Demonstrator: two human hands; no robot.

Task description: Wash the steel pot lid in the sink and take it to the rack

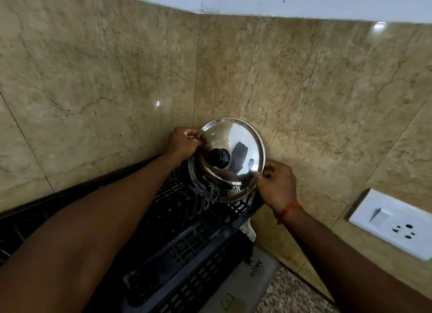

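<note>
The steel pot lid [240, 146] is round and shiny with a black knob in its middle. It stands nearly upright at the far end of the black plastic dish rack [187, 238], its lower rim down among the rack's slots, its back close to the tiled wall. My left hand [183, 143] pinches the lid's upper left rim. My right hand [277, 184] grips the lower right rim; an orange thread circles that wrist. Another steel rim shows just behind the lid's lower left edge.
Beige marble wall tiles [327, 90] meet in a corner right behind the lid. A white switch and socket plate [397, 221] is on the right wall. A grey mat with "HOME" printed on it [247, 282] lies under the rack on a speckled counter [287, 298].
</note>
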